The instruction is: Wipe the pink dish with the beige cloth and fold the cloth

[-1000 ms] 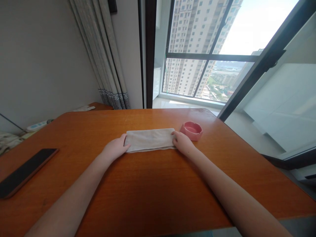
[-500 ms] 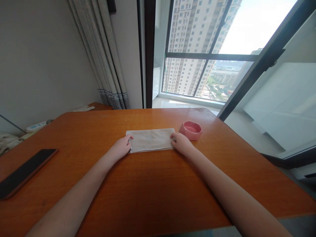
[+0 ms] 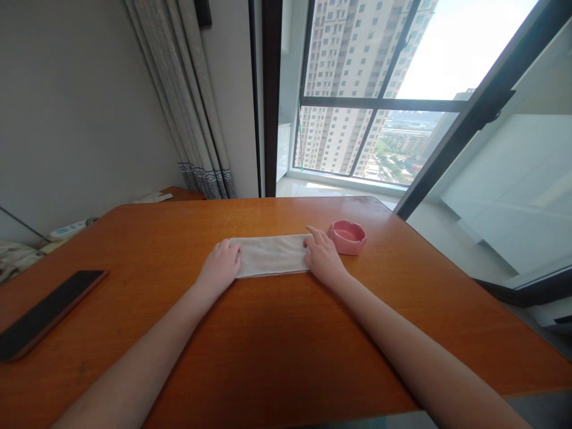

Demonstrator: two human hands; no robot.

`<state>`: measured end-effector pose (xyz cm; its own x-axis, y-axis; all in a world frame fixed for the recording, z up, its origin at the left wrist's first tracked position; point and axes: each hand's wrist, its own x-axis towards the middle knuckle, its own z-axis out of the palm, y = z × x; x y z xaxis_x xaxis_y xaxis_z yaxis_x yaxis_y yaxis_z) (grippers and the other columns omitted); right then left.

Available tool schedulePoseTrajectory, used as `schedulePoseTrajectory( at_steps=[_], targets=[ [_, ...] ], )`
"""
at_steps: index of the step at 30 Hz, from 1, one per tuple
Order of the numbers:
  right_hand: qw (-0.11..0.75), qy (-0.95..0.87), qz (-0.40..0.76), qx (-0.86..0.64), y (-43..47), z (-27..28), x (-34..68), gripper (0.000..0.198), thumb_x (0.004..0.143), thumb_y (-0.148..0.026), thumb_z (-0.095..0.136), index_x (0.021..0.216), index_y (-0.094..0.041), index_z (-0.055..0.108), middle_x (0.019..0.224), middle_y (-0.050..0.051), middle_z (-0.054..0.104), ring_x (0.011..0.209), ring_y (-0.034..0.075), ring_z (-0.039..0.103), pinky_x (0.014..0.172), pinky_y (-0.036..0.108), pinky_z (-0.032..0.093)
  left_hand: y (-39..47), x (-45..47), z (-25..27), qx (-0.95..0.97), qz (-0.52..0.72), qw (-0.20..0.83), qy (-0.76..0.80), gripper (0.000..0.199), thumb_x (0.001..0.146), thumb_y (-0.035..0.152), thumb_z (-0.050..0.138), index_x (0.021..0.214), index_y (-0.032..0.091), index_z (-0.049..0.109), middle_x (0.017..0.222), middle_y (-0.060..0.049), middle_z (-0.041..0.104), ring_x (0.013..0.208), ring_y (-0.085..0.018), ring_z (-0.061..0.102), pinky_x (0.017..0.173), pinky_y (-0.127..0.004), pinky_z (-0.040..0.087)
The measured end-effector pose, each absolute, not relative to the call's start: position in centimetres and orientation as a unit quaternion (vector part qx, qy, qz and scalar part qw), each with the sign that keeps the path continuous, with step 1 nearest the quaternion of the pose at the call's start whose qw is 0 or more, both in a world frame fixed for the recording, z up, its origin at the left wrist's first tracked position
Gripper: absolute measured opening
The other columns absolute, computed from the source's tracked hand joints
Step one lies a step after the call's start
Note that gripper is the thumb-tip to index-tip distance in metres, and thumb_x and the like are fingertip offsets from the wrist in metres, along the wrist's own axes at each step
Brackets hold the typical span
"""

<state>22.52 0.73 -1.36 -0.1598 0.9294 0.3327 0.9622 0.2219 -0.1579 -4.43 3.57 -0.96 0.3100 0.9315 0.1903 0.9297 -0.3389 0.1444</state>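
Note:
A folded white cloth (image 3: 271,256) lies flat on the wooden table as a long rectangle. Over its left end, my left hand (image 3: 218,265) rests with the back up and the fingers bent together around the edge; its thumb is hidden. At the opposite end, my right hand (image 3: 325,257) touches the cloth with its fingers apart, one stretched forward past the far corner. Close beside that hand stands a pink ashtray-like dish (image 3: 347,236) with a notched rim.
The brown wooden table (image 3: 277,339) has an angled far right corner. On its left side lies a long dark flat object (image 3: 49,313). A grey curtain (image 3: 196,137) hangs behind, and a large window (image 3: 375,102) with dark frames stands at the back right.
My left hand has turned flatter, its back now facing up over the cloth's left end. My right hand has shifted slightly inward and spread, stretching a finger forward. The cloth stays nearly in place.

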Motion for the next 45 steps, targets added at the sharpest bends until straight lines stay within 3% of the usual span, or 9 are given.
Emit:
schedulePoseTrajectory(
  at_steps=[5, 8, 14, 20, 26, 32, 35, 41, 45],
  targets=[
    [0.134, -0.798, 0.031, -0.587, 1.5, -3.1, 22.1, 0.05, 0.092, -0.044, 0.033, 0.133, -0.017, 0.042, 0.148, 0.011, 0.027, 0.136, 0.026, 0.02, 0.108, 0.04, 0.02, 3.5, -2.7, -2.6, 0.885, 0.147, 0.091, 0.432, 0.045, 0.089, 0.038, 0.036, 0.13, 0.021, 0.045, 0.137, -0.01, 0.044, 0.129, -0.024, 0.035, 0.108, -0.041, 0.024],
    [0.082, -0.786, 0.045, -0.611, 1.5, -3.2, 22.0, 0.057, 0.092, -0.051, 0.03, 0.137, -0.017, 0.038, 0.148, 0.014, 0.026, 0.136, 0.029, 0.021, 0.108, 0.043, 0.019, 3.4, -2.5, -3.3, 0.877, 0.111, 0.123, 0.451, 0.049, 0.089, 0.044, 0.034, 0.134, 0.025, 0.041, 0.146, -0.008, 0.033, 0.137, -0.025, 0.023, 0.111, -0.045, 0.015],
    [0.103, -0.782, 0.031, -0.614, 0.4, -2.3, 21.1, 0.053, 0.091, -0.055, 0.027, 0.12, -0.018, 0.053, 0.131, 0.013, 0.047, 0.123, 0.026, 0.039, 0.101, 0.041, 0.028, 3.2, -2.6, -2.8, 0.849, 0.123, 0.068, 0.51, 0.05, 0.09, 0.048, 0.027, 0.124, 0.02, 0.052, 0.135, -0.014, 0.046, 0.124, -0.026, 0.042, 0.104, -0.042, 0.029],
    [0.062, -0.738, 0.054, -0.67, 1.2, -3.7, 21.6, 0.069, 0.089, -0.059, 0.026, 0.142, -0.015, 0.027, 0.15, 0.017, 0.019, 0.138, 0.031, 0.013, 0.108, 0.045, 0.014, 4.7, -4.2, -4.2, 0.793, 0.1, 0.063, 0.597, 0.054, 0.088, 0.049, 0.032, 0.134, 0.023, 0.04, 0.146, -0.012, 0.032, 0.135, -0.031, 0.024, 0.107, -0.055, 0.013],
    [0.06, -0.703, 0.048, -0.707, 1.4, -4.1, 21.7, 0.071, 0.089, -0.057, 0.026, 0.142, -0.01, 0.027, 0.149, 0.021, 0.019, 0.138, 0.032, 0.014, 0.108, 0.044, 0.014, 5.0, -5.7, -2.4, 0.739, 0.109, 0.007, 0.664, 0.05, 0.084, 0.05, 0.033, 0.108, 0.014, 0.058, 0.115, -0.02, 0.059, 0.111, -0.034, 0.051, 0.092, -0.048, 0.036],
    [0.105, -0.699, 0.055, -0.705, 1.6, -4.2, 21.7, 0.065, 0.09, -0.051, 0.032, 0.138, -0.008, 0.033, 0.147, 0.021, 0.023, 0.136, 0.034, 0.018, 0.108, 0.044, 0.016, 5.7, -6.0, -1.6, 0.742, 0.05, 0.164, 0.648, 0.03, 0.071, 0.044, 0.049, 0.08, 0.017, 0.058, 0.095, -0.014, 0.065, 0.09, -0.032, 0.06, 0.073, -0.038, 0.044],
    [0.151, -0.729, 0.073, -0.664, 1.8, -3.8, 22.0, 0.049, 0.091, -0.036, 0.032, 0.133, -0.011, 0.042, 0.144, 0.016, 0.032, 0.134, 0.027, 0.026, 0.109, 0.042, 0.018, 6.0, -6.9, -1.3, 0.744, 0.092, 0.175, 0.638, 0.019, 0.07, 0.027, 0.047, 0.083, 0.016, 0.056, 0.092, -0.012, 0.065, 0.085, -0.026, 0.061, 0.069, -0.03, 0.045],
    [0.161, -0.779, 0.088, -0.6, 1.5, -3.8, 21.8, 0.043, 0.086, -0.029, 0.042, 0.129, -0.02, 0.047, 0.138, 0.009, 0.041, 0.132, 0.024, 0.029, 0.11, 0.045, 0.016, 5.5, -7.9, 0.2, 0.716, 0.213, -0.028, 0.664, 0.033, 0.074, 0.015, 0.043, 0.107, 0.015, 0.048, 0.102, -0.015, 0.058, 0.091, -0.028, 0.058, 0.075, -0.036, 0.044],
    [0.157, -0.783, 0.076, -0.598, 1.5, -4.1, 21.3, 0.044, 0.087, -0.03, 0.043, 0.129, -0.021, 0.047, 0.138, 0.01, 0.04, 0.131, 0.025, 0.028, 0.109, 0.045, 0.017, 3.4, -3.8, 0.0, 0.784, 0.326, 0.029, 0.528, 0.04, 0.076, 0.013, 0.048, 0.115, 0.02, 0.046, 0.104, -0.008, 0.059, 0.095, -0.021, 0.056, 0.086, -0.032, 0.043]
  ],
)
